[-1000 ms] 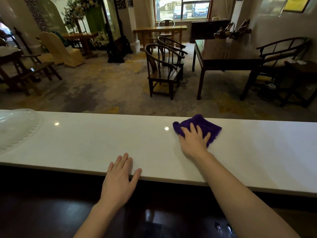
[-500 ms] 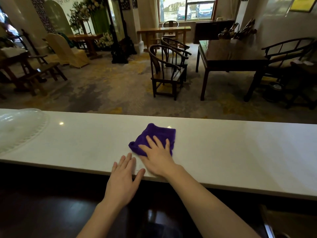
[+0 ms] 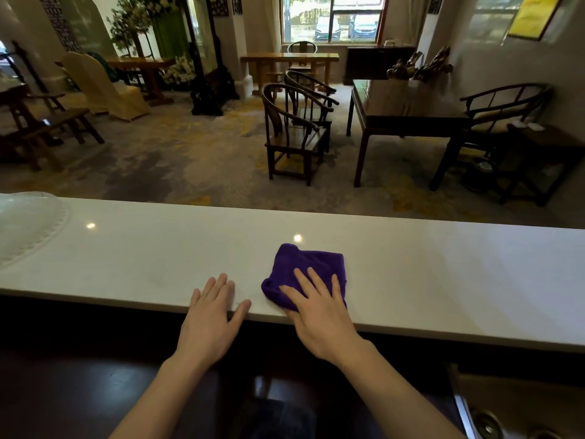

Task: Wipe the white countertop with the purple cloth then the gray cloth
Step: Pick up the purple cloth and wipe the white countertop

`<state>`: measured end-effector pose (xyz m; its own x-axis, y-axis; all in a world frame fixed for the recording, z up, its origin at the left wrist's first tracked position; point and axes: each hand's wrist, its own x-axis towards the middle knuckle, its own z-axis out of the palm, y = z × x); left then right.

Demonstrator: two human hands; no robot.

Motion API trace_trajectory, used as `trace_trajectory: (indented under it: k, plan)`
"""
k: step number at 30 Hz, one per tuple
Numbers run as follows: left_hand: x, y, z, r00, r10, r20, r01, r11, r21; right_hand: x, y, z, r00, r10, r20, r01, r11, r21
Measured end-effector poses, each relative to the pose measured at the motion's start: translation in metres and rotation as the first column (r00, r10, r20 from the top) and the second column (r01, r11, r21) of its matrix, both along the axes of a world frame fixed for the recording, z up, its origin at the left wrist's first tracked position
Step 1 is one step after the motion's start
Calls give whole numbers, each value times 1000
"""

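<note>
A folded purple cloth [image 3: 308, 264] lies on the white countertop [image 3: 443, 274] near its front edge. My right hand [image 3: 319, 315] presses flat on the cloth's near half, fingers spread over it. My left hand [image 3: 210, 318] rests flat and empty on the counter's front edge, a short gap left of the cloth. No gray cloth is in view.
A clear glass dish [image 3: 25, 226] sits on the counter at the far left. A dark lower surface [image 3: 79, 375] runs below the counter in front of me. Beyond the counter is a room with wooden chairs [image 3: 294, 134] and a dark table [image 3: 408, 115].
My right hand slid the purple cloth from the far right side leftward toward my left hand, then a little back to the right and nearer the front edge. My left hand stayed put.
</note>
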<state>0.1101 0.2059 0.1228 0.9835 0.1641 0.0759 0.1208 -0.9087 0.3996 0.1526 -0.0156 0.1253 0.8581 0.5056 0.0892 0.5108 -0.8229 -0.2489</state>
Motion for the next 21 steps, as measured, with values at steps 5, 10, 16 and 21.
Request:
trace_trajectory:
  k: [5, 10, 16, 21]
  plan:
    - [-2, 0, 0, 1000, 1, -11, -1, 1000, 9, -3, -39, 4, 994, -111, -16, 111, 994, -22]
    - [-3, -2, 2, 1000, 6, -12, -6, 1000, 9, -7, -70, 7, 975, -216, -47, 216, 976, -4]
    - [-3, -8, 4, 998, 30, -56, -29, 999, 22, -17, -81, 44, 926, -123, -356, 323, 745, 583]
    - [-7, -22, 12, 1000, 26, -18, -27, 998, -56, -30, -90, 74, 894, -58, -443, 393, 576, 717]
